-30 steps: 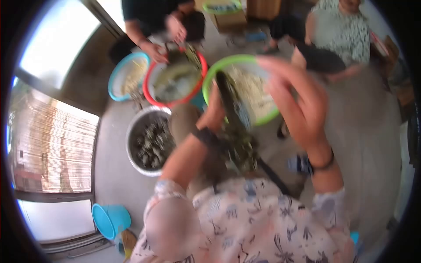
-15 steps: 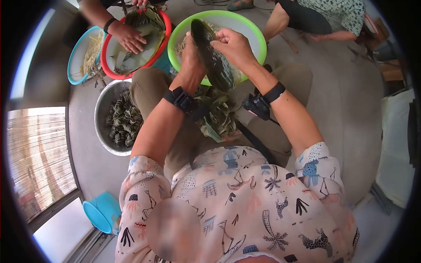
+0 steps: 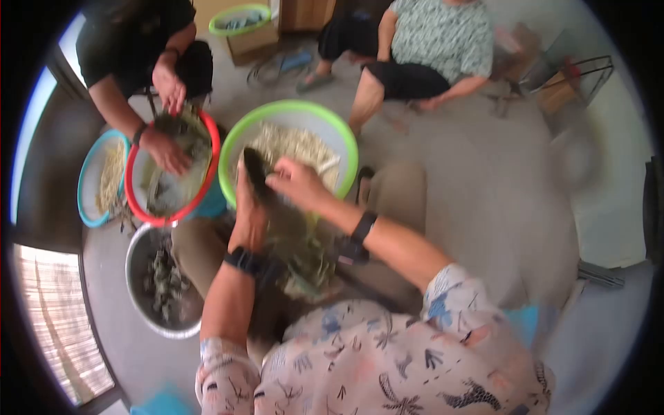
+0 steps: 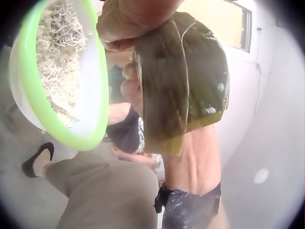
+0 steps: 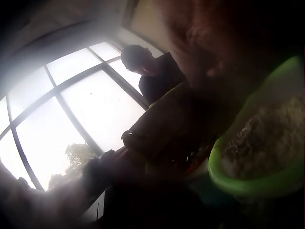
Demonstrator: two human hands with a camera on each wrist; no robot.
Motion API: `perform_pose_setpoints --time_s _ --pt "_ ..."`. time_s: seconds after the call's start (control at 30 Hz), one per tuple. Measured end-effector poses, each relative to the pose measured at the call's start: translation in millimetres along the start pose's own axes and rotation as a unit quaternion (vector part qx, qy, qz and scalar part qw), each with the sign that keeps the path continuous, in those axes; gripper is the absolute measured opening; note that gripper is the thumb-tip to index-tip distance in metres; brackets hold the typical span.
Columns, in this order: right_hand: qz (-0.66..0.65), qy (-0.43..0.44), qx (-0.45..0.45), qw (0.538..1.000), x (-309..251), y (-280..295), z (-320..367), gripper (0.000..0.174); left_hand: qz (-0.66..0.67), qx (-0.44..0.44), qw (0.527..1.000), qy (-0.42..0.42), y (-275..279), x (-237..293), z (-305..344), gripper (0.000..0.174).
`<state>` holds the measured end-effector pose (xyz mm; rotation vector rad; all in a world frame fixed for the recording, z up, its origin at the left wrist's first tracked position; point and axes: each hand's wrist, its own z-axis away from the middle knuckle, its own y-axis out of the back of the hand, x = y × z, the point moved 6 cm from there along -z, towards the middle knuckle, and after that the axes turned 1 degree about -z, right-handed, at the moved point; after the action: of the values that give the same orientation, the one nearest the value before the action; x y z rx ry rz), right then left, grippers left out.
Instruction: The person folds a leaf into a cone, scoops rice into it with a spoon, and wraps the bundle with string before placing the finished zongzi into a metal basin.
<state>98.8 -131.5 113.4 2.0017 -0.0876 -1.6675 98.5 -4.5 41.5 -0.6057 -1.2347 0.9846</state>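
Observation:
My left hand [image 3: 250,218] grips long dark green leaves [image 3: 256,169] along one side, over the near edge of the green-rimmed basin [image 3: 351,149]. In the left wrist view, the leaves [image 4: 186,81] lie overlapped as a broad sheet with a pale midrib, and the left hand [image 4: 138,21] holds their upper edge. My right hand [image 3: 302,183] pinches the leaves from the other side, with its fingers [image 4: 129,86] curled at their edge. The basin below holds pale rice-like grains [image 3: 294,142]. The right wrist view is dark, showing the leaves only in outline.
More leaves [image 3: 308,270] lie on my lap. At left stand a metal basin [image 3: 135,294] of wrapped leaf bundles, a red-rimmed basin [image 3: 216,135] with water and leaves where another person's hand [image 3: 166,152] reaches in, and a blue-rimmed basin [image 3: 83,187]. Another person [image 3: 436,41] sits beyond.
The right hand, raised apart from the leaves a second ago, came in and took hold of them. Both hands now hold the leaves, which look narrower from above. The head view has shifted.

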Motion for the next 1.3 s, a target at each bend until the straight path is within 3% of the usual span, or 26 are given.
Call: perform_pose_setpoints --time_s 0.03,0.1,0.17,0.23,0.33,0.43,0.5,0.53,0.57,0.6,0.67,0.7,0.8,0.83,1.07,1.1,1.3 --pt "-0.038 -0.023 -0.013 0.999 -2 1 0 0.023 0.007 0.003 1.000 -0.011 -8 4 3 0.041" --pt "-0.063 0.009 -0.009 0.998 15 7 -6 0.026 0.058 -0.170 0.983 0.043 7 3 -6 0.043" --pt "-0.044 0.042 0.013 0.998 34 24 -14 0.021 -0.011 -0.141 0.989 0.048 17 7 -5 0.044" --pt "0.051 0.019 0.029 0.998 57 50 -28 0.013 -0.038 0.001 0.997 0.065 -44 17 42 0.045" --pt "0.175 0.062 0.080 0.979 82 85 -48 0.010 -0.051 -0.050 0.994 0.078 1 10 14 0.048" --pt "0.284 0.058 0.046 0.956 106 97 -55 0.015 -0.046 -0.040 0.995 0.077 1 11 13 0.044" --pt "0.288 0.082 0.006 0.954 130 85 -52 0.013 -0.036 0.010 0.999 0.038 18 9 8 0.039" --pt "0.302 0.106 -0.014 0.947 149 80 -54 0.013 -0.085 0.028 0.995 0.032 4 10 18 0.039" --pt "0.323 0.050 -0.062 0.943 162 74 -60 0.014 -0.133 0.040 0.990 0.020 -15 14 29 0.038" --pt "0.390 0.059 -0.060 0.917 173 66 -61 0.013 -0.095 0.002 0.995 0.017 -30 13 30 0.043" --pt "0.437 0.069 -0.054 0.895 159 65 -59 0.012 -0.180 0.007 0.984 -0.017 -40 20 36 0.042" --pt "0.464 0.062 -0.082 0.880 149 67 -60 0.015 -0.068 -0.017 0.994 0.085 -13 16 29 0.036" --pt "0.519 0.045 -0.136 0.843 173 51 -62 0.013 -0.053 0.083 0.992 0.083 -14 13 31 0.031" --pt "0.513 0.086 -0.108 0.847 171 50 -54 0.014 -0.056 0.073 0.993 0.076 -6 14 26 0.031" --pt "0.580 0.046 -0.179 0.794 172 35 -55 0.012 0.029 -0.001 0.995 0.091 5 17 25 0.032" --pt "0.588 0.033 -0.184 0.787 172 34 -56 0.011 0.013 0.039 0.997 0.069 10 18 25 0.032" --pt "0.451 0.111 -0.170 0.869 137 35 -46 0.007 -0.053 0.063 0.993 0.080 20 17 23 0.039"
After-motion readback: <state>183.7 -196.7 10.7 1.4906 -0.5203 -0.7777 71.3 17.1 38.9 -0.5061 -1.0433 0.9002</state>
